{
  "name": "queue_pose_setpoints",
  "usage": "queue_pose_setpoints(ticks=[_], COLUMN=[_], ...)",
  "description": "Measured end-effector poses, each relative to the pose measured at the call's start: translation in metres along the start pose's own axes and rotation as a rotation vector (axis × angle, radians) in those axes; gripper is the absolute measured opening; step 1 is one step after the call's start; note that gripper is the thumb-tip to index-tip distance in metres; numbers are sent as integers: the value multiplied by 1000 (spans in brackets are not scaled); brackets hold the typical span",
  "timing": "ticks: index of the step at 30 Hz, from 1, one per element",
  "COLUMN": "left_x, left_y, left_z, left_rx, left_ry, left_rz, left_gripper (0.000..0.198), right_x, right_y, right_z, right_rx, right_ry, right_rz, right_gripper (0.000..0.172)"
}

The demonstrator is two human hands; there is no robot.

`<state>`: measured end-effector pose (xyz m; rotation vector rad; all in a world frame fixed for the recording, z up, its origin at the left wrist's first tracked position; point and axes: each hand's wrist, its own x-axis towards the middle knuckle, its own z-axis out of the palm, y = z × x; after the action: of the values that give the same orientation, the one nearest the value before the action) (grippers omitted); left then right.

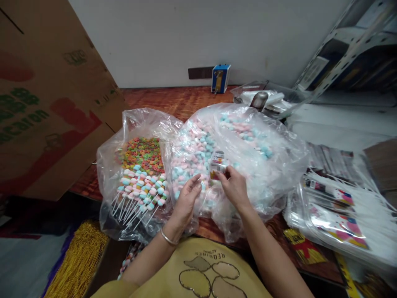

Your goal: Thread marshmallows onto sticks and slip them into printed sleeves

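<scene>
My right hand (235, 186) pinches a small printed clear plastic wrapper (217, 164) by its lower edge. Just left of it, my left hand (188, 194) has its fingers stretched out and loosely apart, with nothing seen in them. Beneath both hands is a large clear bag of pink, blue and white marshmallows (198, 140). To the left, another clear bag (105, 157) holds colourful cereal rings (144, 153). On top of the rings lie several marshmallow skewers on white sticks (141, 188).
A big cardboard box (56, 136) stands at the left. Stacks of printed plastic packaging (338, 219) lie at the right, near a metal shelf (335, 45). A small blue box (220, 78) stands by the wall. Gold fringe (79, 260) is at lower left.
</scene>
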<state>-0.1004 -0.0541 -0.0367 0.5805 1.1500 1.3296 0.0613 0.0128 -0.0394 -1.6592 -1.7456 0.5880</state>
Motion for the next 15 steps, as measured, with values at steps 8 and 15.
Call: queue_pose_setpoints(ticks=[8,15], left_x=[-14,-19], left_y=[2,-5], left_z=[-3,2], left_rx=[199,207], left_ry=[47,-35], left_rz=[208,129], left_gripper=[34,32], right_x=[-5,-7], right_y=[1,22], right_z=[-41,-28], right_rx=[94,-146], right_ry=[-429,-409], right_rz=[-199,-102], right_gripper=[20,17])
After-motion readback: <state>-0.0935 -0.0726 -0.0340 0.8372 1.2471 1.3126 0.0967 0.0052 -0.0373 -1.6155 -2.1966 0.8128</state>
